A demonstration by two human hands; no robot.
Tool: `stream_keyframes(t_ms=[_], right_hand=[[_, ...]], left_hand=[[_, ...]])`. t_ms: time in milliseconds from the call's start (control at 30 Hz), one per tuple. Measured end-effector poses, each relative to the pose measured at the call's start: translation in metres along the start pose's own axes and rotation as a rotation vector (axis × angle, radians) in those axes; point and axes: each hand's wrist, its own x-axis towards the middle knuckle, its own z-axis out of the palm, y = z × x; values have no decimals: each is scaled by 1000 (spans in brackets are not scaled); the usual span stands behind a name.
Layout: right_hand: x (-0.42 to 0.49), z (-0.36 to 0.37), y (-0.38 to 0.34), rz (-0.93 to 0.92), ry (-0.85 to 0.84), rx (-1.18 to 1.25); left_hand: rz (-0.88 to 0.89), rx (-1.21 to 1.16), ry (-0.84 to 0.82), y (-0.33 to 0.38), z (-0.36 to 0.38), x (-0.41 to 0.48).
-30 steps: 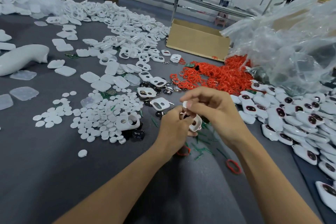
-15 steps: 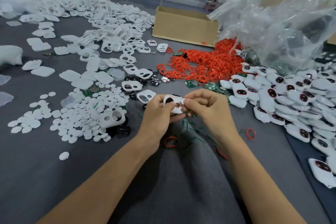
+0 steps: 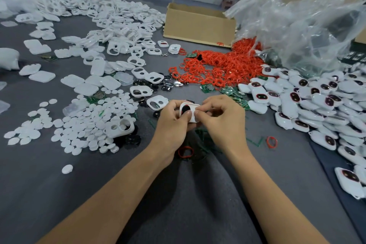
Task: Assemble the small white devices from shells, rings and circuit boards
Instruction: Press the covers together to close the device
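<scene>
- Fingers (image 3: 185, 115) of the left hand (image 3: 170, 125) and right hand (image 3: 225, 121) curled round 1 white device (image 3: 188, 109), pinching it over the table (image 3: 49, 184).
- They covered its right half; 1 dark opening showed, while its underside was hidden.
- Beyond, red rings (image 3: 217, 67) lay heaped, partly under a clear bag (image 3: 297, 16).

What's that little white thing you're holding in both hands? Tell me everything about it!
It is a small white shell, smooth and plastic-looking, with rounded corners. A dark oval opening shows on its left part. The left hand grips its left end, thumb resting by the opening, and the right hand pinches its right end. It faces up towards the camera, held over the grey table. The fingers hide its underside.
</scene>
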Motion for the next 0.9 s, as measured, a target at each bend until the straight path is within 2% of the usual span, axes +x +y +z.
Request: stream_keyframes(t_ms=[133, 333, 500, 633, 800, 900], right_hand=[[-2, 3, 0, -10, 26, -15], [-3, 4, 1, 126, -24, 29], [-3, 0, -4, 131, -67, 273], [5, -12, 1, 110, 40, 280], [12, -27, 11, 108, 178, 214], [15, -19, -1, 10, 165, 160]], left_hand=[[3, -19, -11, 1, -1, 0], [18, 9, 6, 0, 0, -1], [44, -39, 73, 1, -2, 1], [12, -90, 80, 3, -6, 2], [0, -38, 63, 3, -7, 2], [-8, -5, 59, 4, -4, 0]])
